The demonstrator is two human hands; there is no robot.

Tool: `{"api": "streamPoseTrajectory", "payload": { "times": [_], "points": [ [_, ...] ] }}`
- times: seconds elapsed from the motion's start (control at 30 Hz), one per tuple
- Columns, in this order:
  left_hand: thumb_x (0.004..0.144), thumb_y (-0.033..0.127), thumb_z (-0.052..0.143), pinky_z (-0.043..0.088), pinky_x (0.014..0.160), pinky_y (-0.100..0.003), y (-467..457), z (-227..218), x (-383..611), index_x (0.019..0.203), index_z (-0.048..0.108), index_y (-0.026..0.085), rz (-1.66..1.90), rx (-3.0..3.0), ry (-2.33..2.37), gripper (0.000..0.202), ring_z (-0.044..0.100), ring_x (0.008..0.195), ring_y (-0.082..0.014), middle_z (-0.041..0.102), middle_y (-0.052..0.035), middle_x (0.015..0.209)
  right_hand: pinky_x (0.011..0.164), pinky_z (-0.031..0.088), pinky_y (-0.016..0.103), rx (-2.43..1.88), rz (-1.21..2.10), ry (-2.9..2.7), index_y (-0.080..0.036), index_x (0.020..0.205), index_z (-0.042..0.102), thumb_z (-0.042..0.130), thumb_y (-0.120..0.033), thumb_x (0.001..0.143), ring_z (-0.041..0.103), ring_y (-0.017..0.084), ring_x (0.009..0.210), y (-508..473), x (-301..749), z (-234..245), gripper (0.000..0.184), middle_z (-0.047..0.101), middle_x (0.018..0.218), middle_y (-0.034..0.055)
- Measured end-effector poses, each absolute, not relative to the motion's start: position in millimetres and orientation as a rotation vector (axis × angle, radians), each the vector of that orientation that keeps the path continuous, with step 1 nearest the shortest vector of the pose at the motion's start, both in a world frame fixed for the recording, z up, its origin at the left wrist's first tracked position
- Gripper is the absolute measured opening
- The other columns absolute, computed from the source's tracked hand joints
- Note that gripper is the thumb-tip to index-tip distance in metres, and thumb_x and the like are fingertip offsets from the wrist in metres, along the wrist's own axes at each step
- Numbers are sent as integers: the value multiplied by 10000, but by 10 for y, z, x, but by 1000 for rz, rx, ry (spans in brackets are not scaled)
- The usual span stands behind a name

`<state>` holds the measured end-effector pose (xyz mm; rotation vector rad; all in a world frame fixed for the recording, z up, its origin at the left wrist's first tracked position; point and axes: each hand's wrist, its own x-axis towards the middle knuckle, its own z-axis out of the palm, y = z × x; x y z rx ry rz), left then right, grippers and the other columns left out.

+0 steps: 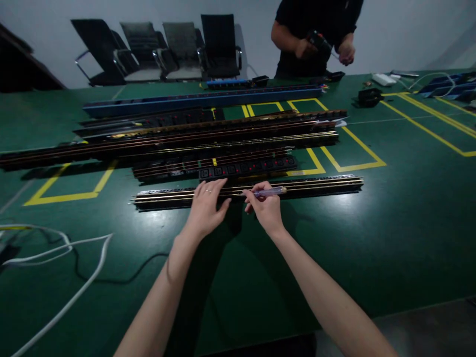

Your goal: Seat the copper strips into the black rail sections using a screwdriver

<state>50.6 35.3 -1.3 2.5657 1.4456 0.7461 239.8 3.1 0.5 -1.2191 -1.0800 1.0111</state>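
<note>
A long dark strip (320, 187) with brass-coloured bars along it lies across the table in front of me. My left hand (206, 206) rests on its middle, fingers over the far edge and thumb held apart. Pinched in my right hand (268, 210) is a small screwdriver (273, 191) with a clear, purplish handle. Its thin shaft points left, low over the strip's bars between my hands; whether the tip touches them I cannot tell. Just beyond my fingers is a black socket strip (243, 168) with a row of outlets and red dots.
More dark strips with metal bars (178, 141) are stacked farther back, before a long blue housing (201, 100). White cables (89, 277) curl at the left. Yellow tape (357, 166) marks the green table (372, 248). Across it stands a person (318, 29) holding a power drill (319, 40).
</note>
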Motion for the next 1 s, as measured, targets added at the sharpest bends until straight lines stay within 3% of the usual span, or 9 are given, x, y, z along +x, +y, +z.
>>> {"api": "streamPoseTrajectory", "payload": {
  "times": [0.13,0.3,0.5,0.6,0.73,1.0],
  "points": [
    [955,462,511,242,1171,-454,387,-19,719,1293,549,260,751,2500,1529,395,526,1239,-216,624,-37,1288,451,509,161,-1223,999,-1075,-178,887,489,736,-455,790,628,95,487,32,2395,26,384,638,667,-33],
    [936,556,517,248,1165,-419,381,10,499,1210,576,270,753,2481,1645,401,540,1206,-182,643,-14,1237,488,543,175,-1253,960,-1132,-166,880,511,778,-427,759,652,106,519,-1,2389,59,393,657,694,-17],
    [980,523,425,220,1156,-495,354,90,176,1077,606,221,775,2397,1873,365,546,1156,-229,656,-57,1139,547,560,173,-1269,920,-1171,-145,882,560,775,-426,767,687,114,578,-9,2383,73,371,685,756,18],
    [1003,486,373,218,1163,-483,330,117,277,1140,593,190,789,2399,1891,394,522,1199,-239,638,-90,1199,582,565,173,-1274,951,-1200,-142,908,594,771,-429,771,704,119,616,6,2380,49,364,698,785,30],
    [1010,450,386,319,1106,-359,310,87,575,1279,555,258,733,2490,1657,372,518,1229,-168,625,-21,1292,568,541,169,-1269,945,-1200,-141,884,598,771,-436,766,692,111,597,36,2388,5,362,694,767,26],
    [990,451,431,279,1088,-423,400,-11,315,1218,602,287,734,2448,1586,329,540,1189,-200,660,-13,1233,569,538,183,-1288,865,-1223,-151,848,571,698,-473,830,674,100,570,7,2435,14,347,688,725,16]
  ]
}}
